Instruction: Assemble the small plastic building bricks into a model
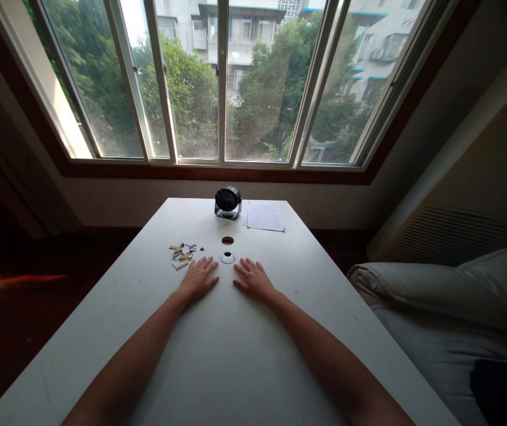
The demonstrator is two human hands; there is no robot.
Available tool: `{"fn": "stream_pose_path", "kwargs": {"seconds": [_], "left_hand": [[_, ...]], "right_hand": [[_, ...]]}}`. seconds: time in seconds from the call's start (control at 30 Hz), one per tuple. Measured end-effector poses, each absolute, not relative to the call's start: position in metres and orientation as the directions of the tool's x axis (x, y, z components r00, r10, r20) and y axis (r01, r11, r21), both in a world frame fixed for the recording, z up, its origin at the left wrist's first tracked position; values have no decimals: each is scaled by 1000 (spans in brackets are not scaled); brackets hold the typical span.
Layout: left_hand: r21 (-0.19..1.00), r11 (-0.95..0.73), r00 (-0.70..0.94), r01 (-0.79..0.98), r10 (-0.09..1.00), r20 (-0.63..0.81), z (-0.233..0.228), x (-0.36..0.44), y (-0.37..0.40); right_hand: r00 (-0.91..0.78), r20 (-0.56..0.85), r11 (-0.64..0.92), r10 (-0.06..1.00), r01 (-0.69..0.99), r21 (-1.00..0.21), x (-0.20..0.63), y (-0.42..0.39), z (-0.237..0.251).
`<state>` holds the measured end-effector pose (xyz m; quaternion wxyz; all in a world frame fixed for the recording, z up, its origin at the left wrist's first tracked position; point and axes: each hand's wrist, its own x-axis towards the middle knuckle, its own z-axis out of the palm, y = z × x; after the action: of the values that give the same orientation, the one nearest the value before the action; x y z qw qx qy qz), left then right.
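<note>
My left hand (199,278) lies flat, palm down, on the white table (218,355) with fingers spread and nothing in it. My right hand (253,278) lies flat the same way a little to the right, also holding nothing. A small pile of tan and dark building pieces (182,254) sits just left of and beyond my left hand, not touched. A small round white cap (227,257) rests between the fingertips of both hands, with a round hole (227,240) in the table just behind it.
A small black desk fan (228,202) stands at the table's far edge with a printed paper sheet (264,216) to its right. A wide window is behind. A grey cushioned seat (448,307) lies to the right, dark floor to the left.
</note>
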<state>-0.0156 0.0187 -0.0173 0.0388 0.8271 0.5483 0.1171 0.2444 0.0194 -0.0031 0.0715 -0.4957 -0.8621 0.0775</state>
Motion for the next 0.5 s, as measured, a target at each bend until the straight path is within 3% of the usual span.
{"fn": "stream_pose_path", "kwargs": {"seconds": [0.5], "left_hand": [[208,-391,367,896,919,147,-14,-15,18]], "right_hand": [[-491,26,486,871,852,-194,243,19,0]]}}
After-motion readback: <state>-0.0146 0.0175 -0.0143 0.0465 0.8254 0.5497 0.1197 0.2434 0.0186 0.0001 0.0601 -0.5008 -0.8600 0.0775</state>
